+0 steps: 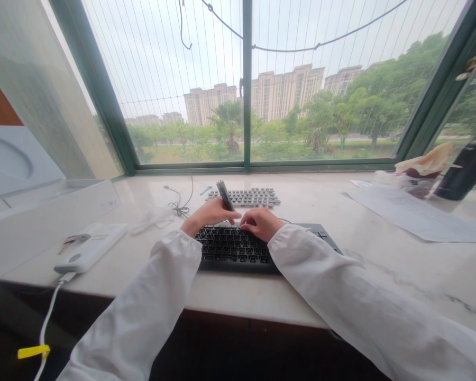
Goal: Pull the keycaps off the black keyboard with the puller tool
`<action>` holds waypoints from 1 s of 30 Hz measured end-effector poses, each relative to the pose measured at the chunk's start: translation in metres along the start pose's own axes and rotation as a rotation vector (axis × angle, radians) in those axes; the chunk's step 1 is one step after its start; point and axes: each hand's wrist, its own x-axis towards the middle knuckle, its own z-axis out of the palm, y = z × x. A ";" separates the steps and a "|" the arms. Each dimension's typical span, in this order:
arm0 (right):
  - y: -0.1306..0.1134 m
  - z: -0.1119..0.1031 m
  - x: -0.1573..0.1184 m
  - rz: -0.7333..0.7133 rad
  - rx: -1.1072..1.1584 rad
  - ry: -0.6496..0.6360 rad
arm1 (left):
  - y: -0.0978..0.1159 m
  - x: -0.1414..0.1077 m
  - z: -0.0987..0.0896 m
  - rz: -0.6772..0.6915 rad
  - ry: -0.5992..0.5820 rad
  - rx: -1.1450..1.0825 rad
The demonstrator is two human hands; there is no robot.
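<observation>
A black keyboard (234, 248) lies in front of me, with bare key sockets showing where caps are off. My left hand (212, 214) is closed round a dark brush (224, 196), which stands up tilted above the keyboard's back edge. Just to the right, my right hand (262, 222) has its fingers curled and pressed together at the top row of the keyboard; what they pinch, if anything, is hidden. Behind both hands, loose keycaps (257, 197) are laid out in rows on the white sill (325, 209).
Left are a thin black cable (180, 209), clear plastic wrapping (153, 219), a white power strip (91, 246) with keys (74, 241) on it, and a white box (43, 222). Paper sheets (420, 214) and a black bottle (466, 169) lie right. The window (247, 106) stands behind.
</observation>
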 end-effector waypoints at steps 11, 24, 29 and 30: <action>0.001 0.002 0.000 -0.010 0.009 0.007 | 0.010 -0.004 -0.002 -0.041 -0.024 -0.058; 0.004 0.003 0.000 -0.036 0.025 0.012 | 0.005 -0.005 -0.001 -0.190 -0.137 -0.157; 0.001 0.001 0.000 -0.023 0.005 -0.002 | 0.005 -0.002 0.005 -0.254 -0.120 -0.252; 0.000 0.001 0.000 -0.019 -0.009 -0.007 | 0.005 -0.002 0.006 -0.259 -0.120 -0.266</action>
